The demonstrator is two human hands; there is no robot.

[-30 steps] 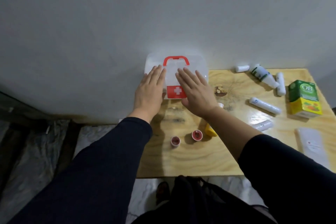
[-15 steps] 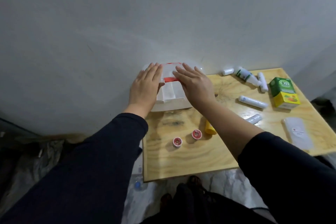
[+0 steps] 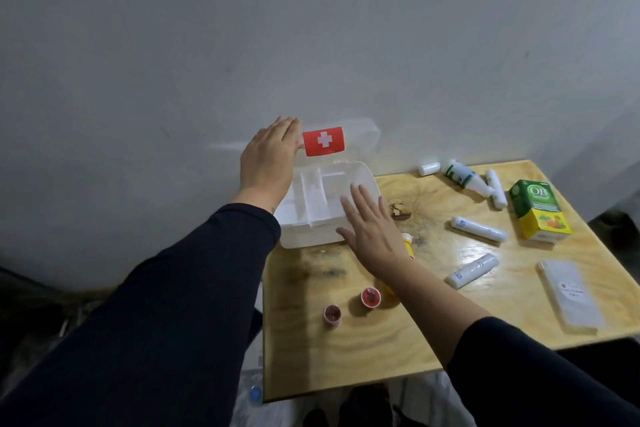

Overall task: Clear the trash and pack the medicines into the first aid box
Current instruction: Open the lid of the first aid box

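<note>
The white first aid box [image 3: 304, 236] stands open at the table's back left, its lid [image 3: 360, 140] with the red cross label raised against the wall. My left hand [image 3: 268, 158] rests flat against the lid's left edge, fingers together. My right hand [image 3: 372, 227] hovers spread over the box's front right corner, holding nothing. White tubes [image 3: 479, 229] [image 3: 472, 270], a green-and-white bottle [image 3: 464, 177], a green and yellow carton [image 3: 538, 215], a flat white packet [image 3: 571, 295], two small red-lidded jars [image 3: 371, 297] [image 3: 332, 314] and a yellow bottle [image 3: 408, 244], partly hidden by my right wrist, lie on the table.
The wooden table [image 3: 398, 350] stands against a grey wall. A brown scrap [image 3: 398, 211] lies beside the box. More white tubes [image 3: 429, 168] [image 3: 497, 187] sit at the back. The floor to the left and below is dark and cluttered.
The lid has swung up from shut to upright against the wall. My left hand followed it up; my right hand came off the lid and drew back toward the box's front corner.
</note>
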